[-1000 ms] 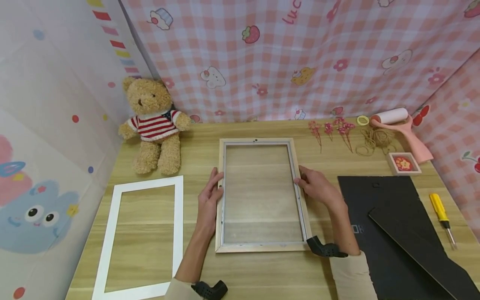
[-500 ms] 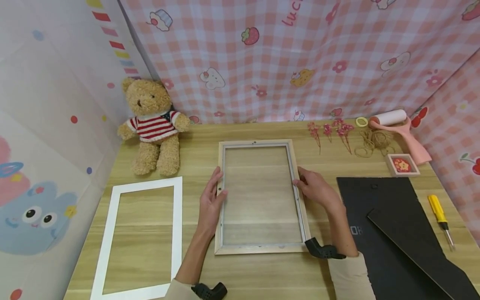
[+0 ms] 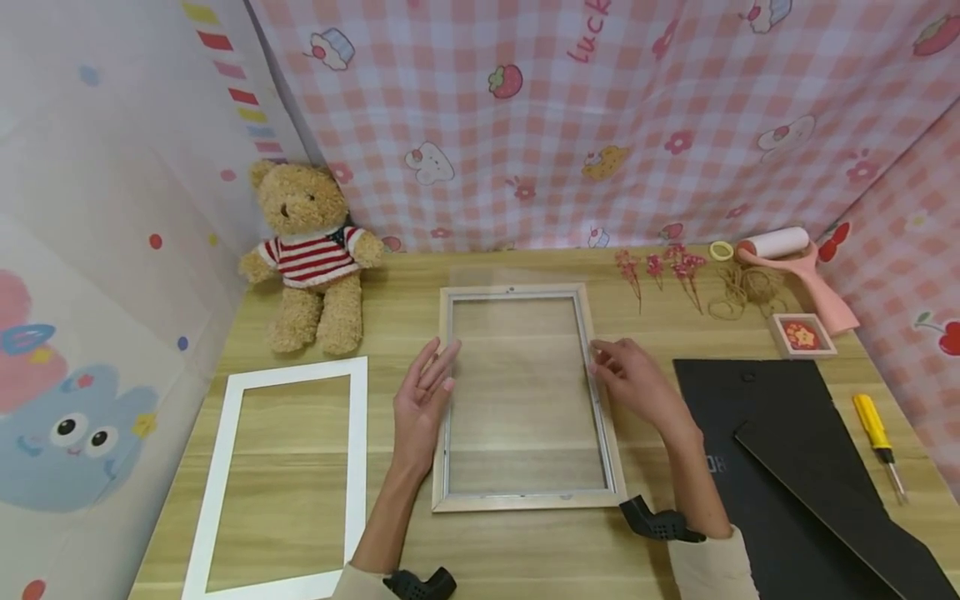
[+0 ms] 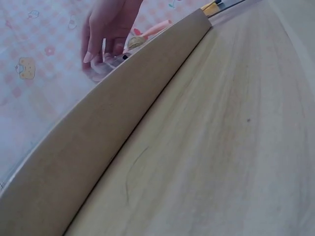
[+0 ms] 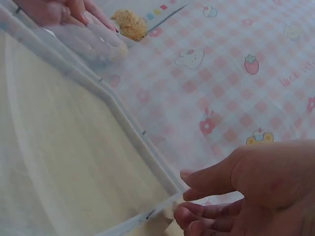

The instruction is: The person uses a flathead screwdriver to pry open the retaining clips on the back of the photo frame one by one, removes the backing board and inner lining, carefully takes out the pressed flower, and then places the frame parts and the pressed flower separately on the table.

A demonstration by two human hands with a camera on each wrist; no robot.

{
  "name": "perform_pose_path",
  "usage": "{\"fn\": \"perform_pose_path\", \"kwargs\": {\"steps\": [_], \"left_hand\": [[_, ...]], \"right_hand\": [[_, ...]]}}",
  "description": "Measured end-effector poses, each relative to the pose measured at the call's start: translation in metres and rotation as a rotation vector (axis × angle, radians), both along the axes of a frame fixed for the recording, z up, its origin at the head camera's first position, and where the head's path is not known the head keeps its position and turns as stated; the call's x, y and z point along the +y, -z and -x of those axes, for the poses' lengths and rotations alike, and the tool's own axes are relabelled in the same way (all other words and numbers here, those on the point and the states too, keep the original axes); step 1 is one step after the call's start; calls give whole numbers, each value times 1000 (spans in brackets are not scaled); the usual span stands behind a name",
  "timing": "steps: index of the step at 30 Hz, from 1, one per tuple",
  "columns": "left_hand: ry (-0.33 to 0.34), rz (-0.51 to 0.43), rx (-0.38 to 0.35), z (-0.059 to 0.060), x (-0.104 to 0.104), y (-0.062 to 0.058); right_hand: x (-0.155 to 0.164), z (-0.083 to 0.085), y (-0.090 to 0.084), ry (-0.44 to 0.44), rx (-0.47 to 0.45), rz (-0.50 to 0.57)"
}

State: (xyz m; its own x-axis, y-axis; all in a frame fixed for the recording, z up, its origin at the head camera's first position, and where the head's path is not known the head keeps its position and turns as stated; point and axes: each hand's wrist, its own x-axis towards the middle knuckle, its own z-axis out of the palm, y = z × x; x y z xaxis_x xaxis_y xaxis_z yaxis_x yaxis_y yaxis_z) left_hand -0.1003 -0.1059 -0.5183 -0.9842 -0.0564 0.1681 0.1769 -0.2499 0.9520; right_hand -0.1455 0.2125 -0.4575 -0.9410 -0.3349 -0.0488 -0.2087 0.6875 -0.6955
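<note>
A pale wooden picture frame [image 3: 528, 502] lies face down at the middle of the table, its metal-lined inner edge showing. Over it is a clear, thin sheet [image 3: 517, 277], whose far edge overlaps the tabletop just beyond the frame. My left hand [image 3: 418, 417] holds the sheet's left edge, thumb on the near side and fingers behind it; in the right wrist view those fingers show hazy through the clear sheet [image 5: 88, 42]. On the other side my right hand [image 3: 647, 390] pinches the right edge with curled fingers. The frame's wooden side [image 4: 123, 103] fills much of the left wrist view.
A white mat border [image 3: 356, 467] lies at the left, below a teddy bear [image 3: 307, 250]. At the right are a black backing board [image 3: 780, 417], a yellow screwdriver [image 3: 873, 425], a small boxed star [image 3: 804, 335], twine [image 3: 753, 282], dried flowers [image 3: 684, 262] and a pink lint roller [image 3: 825, 292].
Both hands were at the frame's sides; now they hold the clear sheet, which has come up out of the frame. The frame stays in place. The head view has shifted slightly.
</note>
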Motion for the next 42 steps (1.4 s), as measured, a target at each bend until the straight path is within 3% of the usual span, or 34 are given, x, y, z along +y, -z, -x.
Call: {"fn": "perform_pose_path", "kwargs": {"steps": [6,11,15,16,20,22,23,26,36,42], "left_hand": [[54,-80,-10,-5,5,-9],[77,-116,-51,-8,18,-27],[40,-20,-71,-7,36,-39],[30,13,-43,-3,41,-29],[33,151,-35,-5,67,-33],[78,162,-19,-8,80,-34],[105,168,-38,-13,88,-45],[186,153,-35,-18,108,-46],[365,224,-20,-31,159,-40],[411,252,-67,-39,185,-35]], "right_hand": [[1,-14,-4,-17,-22,58],[3,-23,-13,93,9,154],[13,-28,-21,185,58,148],[18,-30,-23,188,72,136],[44,-37,-30,176,108,80],[58,-41,-34,172,115,51],[66,-43,-35,174,117,38],[85,-50,-40,187,123,-7],[148,-67,-35,223,69,-56],[177,-78,-25,241,17,-120]]}}
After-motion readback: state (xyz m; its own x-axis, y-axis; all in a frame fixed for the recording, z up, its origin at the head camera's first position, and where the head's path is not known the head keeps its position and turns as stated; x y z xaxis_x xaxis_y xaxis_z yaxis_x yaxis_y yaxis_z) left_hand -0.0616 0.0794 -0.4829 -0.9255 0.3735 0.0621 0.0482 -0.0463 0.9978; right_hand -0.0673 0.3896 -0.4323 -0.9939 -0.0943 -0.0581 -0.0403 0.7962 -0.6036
